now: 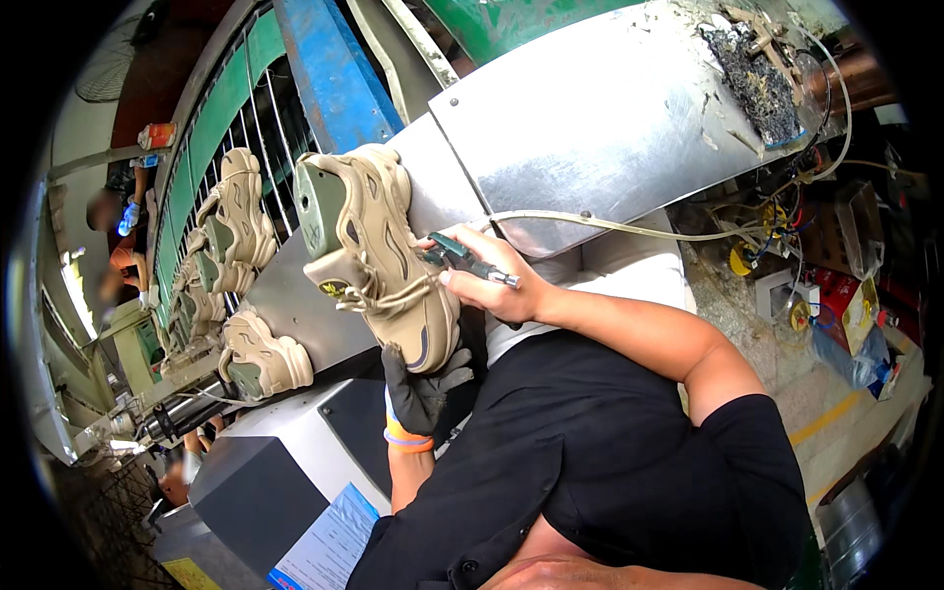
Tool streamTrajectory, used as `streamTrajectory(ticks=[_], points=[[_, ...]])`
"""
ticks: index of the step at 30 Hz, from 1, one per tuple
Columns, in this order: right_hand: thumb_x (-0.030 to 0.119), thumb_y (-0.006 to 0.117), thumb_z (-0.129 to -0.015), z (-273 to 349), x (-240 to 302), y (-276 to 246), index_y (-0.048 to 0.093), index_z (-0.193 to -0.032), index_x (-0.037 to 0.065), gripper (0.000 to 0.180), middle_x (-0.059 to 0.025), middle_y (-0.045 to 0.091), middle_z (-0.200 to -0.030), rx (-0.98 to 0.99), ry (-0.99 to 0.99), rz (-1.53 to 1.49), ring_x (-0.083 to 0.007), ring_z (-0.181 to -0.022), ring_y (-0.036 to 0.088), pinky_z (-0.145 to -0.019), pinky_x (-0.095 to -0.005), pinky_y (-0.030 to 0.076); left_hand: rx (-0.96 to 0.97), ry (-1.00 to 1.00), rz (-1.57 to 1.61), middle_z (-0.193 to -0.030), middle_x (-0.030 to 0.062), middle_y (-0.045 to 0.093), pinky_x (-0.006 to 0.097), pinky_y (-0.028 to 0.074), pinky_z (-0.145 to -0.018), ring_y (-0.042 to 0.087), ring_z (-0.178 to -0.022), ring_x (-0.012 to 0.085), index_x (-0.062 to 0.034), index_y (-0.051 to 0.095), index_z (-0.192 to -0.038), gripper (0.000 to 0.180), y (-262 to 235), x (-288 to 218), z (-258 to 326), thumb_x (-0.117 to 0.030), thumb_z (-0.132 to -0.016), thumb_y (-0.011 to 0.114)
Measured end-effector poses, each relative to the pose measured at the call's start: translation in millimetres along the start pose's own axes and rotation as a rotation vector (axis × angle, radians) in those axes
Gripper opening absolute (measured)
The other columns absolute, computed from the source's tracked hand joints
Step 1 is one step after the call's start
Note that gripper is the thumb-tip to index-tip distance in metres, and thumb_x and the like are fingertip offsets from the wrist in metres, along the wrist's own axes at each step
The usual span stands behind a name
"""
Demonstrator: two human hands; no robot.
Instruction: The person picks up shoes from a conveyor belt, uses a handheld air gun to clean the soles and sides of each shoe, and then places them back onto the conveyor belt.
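Observation:
A beige sneaker [379,261] with olive-green trim and beige laces tilts in front of me, its toe pointing toward me. My left hand [421,385], in a dark grey glove with an orange cuff, grips it around the toe from below. Bare-skinned, my right hand [501,280] is closed around a dark green hand tool [454,253] with a silver metal end. The tool's tip lies close to the laces on the shoe's side; whether it touches I cannot tell. A pale hose [600,222] runs from behind my right hand toward the right.
Several similar sneakers [241,221] stand on the wire rack at left, with another sneaker [261,354] nearer. A metal panel [629,128] spans the far side. Wires and boxes [846,305] crowd the right floor. Other people [128,261] are at far left.

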State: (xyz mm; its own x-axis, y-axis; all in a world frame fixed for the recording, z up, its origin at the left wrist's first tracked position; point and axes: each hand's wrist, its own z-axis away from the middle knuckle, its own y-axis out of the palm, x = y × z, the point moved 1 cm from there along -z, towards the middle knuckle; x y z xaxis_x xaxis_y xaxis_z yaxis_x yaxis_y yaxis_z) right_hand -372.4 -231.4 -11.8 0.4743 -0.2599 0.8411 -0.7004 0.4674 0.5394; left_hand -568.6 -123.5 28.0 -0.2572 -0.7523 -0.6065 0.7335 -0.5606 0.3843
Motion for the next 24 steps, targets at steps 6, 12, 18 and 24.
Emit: streamTrajectory(ticks=[6, 12, 18, 24], points=[[0.015, 0.055, -0.089, 28, 16, -11, 0.05, -0.124, 0.002, 0.038, 0.0018, 0.052, -0.075, 0.013, 0.12, -0.07, -0.0046, -0.064, 0.047, -0.059, -0.0236, 0.04, 0.115, -0.055, 0.089, -0.126, 0.0276, 0.054, 0.047, 0.058, -0.081, 0.062, -0.106, 0.0392, 0.0008, 0.035, -0.141, 0.078, 26, 1, -13, -0.061, -0.094, 0.039], [0.015, 0.055, -0.088, 49, 34, -21, 0.05, -0.125, 0.001, 0.04, 0.0007, 0.054, -0.076, 0.02, 0.161, 0.075, -0.0059, -0.068, 0.051, -0.064, -0.025, 0.042, 0.32, -0.186, 0.237, -0.13, 0.0282, 0.051, 0.049, 0.056, -0.086, 0.061, -0.108, 0.0402, 0.001, 0.027, -0.144, 0.084, 36, 8, -24, -0.064, -0.093, 0.038], [0.014, 0.056, -0.086, 59, 67, -32, 0.052, -0.122, 0.001, 0.038, -0.0008, 0.056, -0.076, 0.009, 0.247, 0.171, -0.0073, -0.068, 0.052, -0.065, -0.0253, 0.043, 0.363, -0.269, 0.128, -0.136, 0.0322, 0.043, 0.051, 0.055, -0.087, 0.05, -0.122, 0.0436, -0.0004, 0.017, -0.148, 0.091, 59, 11, -31, -0.069, -0.091, 0.034], [0.01, 0.054, -0.086, 56, 94, -31, 0.05, -0.126, 0.0, 0.041, 0.0003, 0.05, -0.065, -0.034, 0.278, 0.235, -0.0048, -0.051, 0.044, -0.049, -0.0224, 0.036, 0.474, -0.286, 0.179, -0.135, 0.0313, 0.046, 0.051, 0.054, -0.089, 0.054, -0.119, 0.0425, -0.0005, 0.017, -0.148, 0.093, 75, 15, -46, -0.071, -0.09, 0.033]])
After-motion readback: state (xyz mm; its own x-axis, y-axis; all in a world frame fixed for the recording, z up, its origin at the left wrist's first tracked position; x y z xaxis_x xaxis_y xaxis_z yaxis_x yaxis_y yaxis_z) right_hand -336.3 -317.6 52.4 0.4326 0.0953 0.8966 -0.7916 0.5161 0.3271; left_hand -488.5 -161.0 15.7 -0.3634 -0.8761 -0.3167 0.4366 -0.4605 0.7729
